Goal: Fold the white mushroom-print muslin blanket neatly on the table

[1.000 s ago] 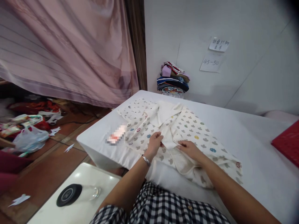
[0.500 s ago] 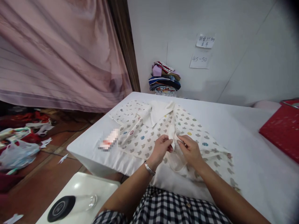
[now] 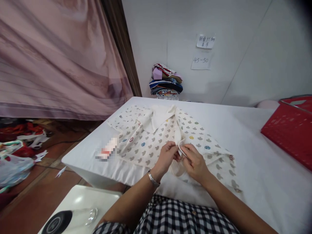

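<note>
A cream garment (image 3: 151,144) printed with grey shapes and coloured mushrooms lies spread on the white-covered table (image 3: 246,139), its sleeves out to both sides. Its front edges meet near the middle. My left hand (image 3: 168,154), with a silver bracelet at the wrist, pinches the pale front edge. Close beside it, my right hand (image 3: 193,161) also grips that edge, fingers curled round the cloth. The fingertips almost touch, and whatever small part lies between them is hidden. The lower hem hangs near the table's front edge.
A pixelated item (image 3: 108,149) lies left of the garment. Folded clothes (image 3: 165,83) are stacked behind the table, and a red basket (image 3: 290,126) stands at the right. On a white stool (image 3: 80,198) at lower left lies a glass bottle with a black part (image 3: 57,222).
The view has shifted slightly right. My right fingers have turned up the front edge, which now curls between my hands. Both hands stay on the garment.
</note>
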### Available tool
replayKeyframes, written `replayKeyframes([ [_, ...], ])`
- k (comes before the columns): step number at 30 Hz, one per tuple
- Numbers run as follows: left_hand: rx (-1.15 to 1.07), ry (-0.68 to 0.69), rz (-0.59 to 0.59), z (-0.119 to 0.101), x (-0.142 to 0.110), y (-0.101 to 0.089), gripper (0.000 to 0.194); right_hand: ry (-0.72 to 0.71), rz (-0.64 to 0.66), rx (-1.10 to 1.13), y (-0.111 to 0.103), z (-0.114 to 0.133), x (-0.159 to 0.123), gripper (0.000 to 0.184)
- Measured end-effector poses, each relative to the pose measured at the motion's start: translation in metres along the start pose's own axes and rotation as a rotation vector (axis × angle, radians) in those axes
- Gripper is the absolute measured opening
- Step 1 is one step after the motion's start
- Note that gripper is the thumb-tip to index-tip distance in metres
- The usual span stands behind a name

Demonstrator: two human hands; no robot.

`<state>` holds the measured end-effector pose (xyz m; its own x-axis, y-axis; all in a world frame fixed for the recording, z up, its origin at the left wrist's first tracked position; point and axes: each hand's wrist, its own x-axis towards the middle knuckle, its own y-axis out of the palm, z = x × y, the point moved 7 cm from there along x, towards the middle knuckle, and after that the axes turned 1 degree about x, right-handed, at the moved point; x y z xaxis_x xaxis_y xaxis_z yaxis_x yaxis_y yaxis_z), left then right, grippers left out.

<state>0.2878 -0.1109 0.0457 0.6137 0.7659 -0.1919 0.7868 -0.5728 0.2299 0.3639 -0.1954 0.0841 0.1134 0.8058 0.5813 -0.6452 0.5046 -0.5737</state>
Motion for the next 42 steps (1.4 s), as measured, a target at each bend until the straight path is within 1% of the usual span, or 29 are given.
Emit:
replayKeyframes([
  [3,0.000,0.012,-0.017,-0.002,-0.002,0.002,0.010,0.024,0.013,-0.051,-0.002,0.003,-0.001,0.037],
  [7,0.119,0.079,-0.001,-0.010,-0.004,0.009,0.012,0.150,-0.020,-0.065,-0.007,-0.005,0.000,0.025],
  [11,0.252,0.213,0.074,-0.019,-0.004,0.023,0.015,0.302,-0.099,0.087,-0.014,-0.029,-0.003,0.019],
  [13,0.253,0.238,0.133,-0.017,-0.001,0.029,0.017,0.375,-0.133,0.186,-0.021,-0.043,-0.007,0.019],
  [14,0.245,0.232,0.144,-0.015,0.003,0.030,0.018,0.401,-0.146,0.221,-0.025,-0.049,-0.008,0.019],
  [16,0.270,0.219,0.105,-0.011,0.014,0.025,0.018,0.420,-0.168,0.252,-0.037,-0.056,-0.011,0.018],
  [18,0.369,0.248,0.016,-0.011,0.029,0.014,0.016,0.398,-0.174,0.237,-0.052,-0.054,-0.012,0.016],
  [21,0.519,0.350,-0.098,-0.020,0.053,-0.002,0.015,0.326,-0.118,0.191,-0.072,-0.040,-0.013,0.012],
  [23,0.527,0.409,-0.135,-0.028,0.069,-0.007,0.023,0.279,-0.068,0.176,-0.084,-0.029,-0.014,0.011],
  [24,0.514,0.435,-0.131,-0.031,0.077,-0.008,0.030,0.255,-0.054,0.173,-0.091,-0.024,-0.015,0.010],
  [25,0.506,0.465,-0.113,-0.034,0.084,-0.006,0.037,0.236,-0.039,0.172,-0.098,-0.020,-0.016,0.011],
  [27,0.553,0.540,-0.032,-0.039,0.097,0.004,0.049,0.210,-0.014,0.170,-0.114,-0.015,-0.017,0.012],
  [29,0.699,0.617,0.059,-0.040,0.110,0.017,0.057,0.200,0.002,0.165,-0.133,-0.012,-0.016,0.012],
  [32,0.936,0.676,0.162,-0.029,0.129,0.034,0.062,0.185,-0.029,0.137,-0.170,-0.011,-0.012,0.013],
  [34,1.023,0.678,0.201,-0.019,0.140,0.040,0.061,0.184,-0.070,0.091,-0.197,-0.012,-0.009,0.014],
  [36,1.080,0.681,0.200,-0.011,0.148,0.042,0.057,0.200,-0.113,0.032,-0.223,-0.014,-0.005,0.014],
  [38,1.136,0.686,0.178,-0.008,0.153,0.043,0.050,0.244,-0.163,-0.024,-0.246,-0.020,-0.003,0.016],
  [40,1.180,0.671,0.156,-0.010,0.157,0.042,0.042,0.303,-0.231,-0.056,-0.267,-0.029,-0.003,0.020],
  [42,1.188,0.638,0.115,-0.019,0.158,0.038,0.036,0.352,-0.300,-0.100,-0.283,-0.040,-0.004,0.024],
])
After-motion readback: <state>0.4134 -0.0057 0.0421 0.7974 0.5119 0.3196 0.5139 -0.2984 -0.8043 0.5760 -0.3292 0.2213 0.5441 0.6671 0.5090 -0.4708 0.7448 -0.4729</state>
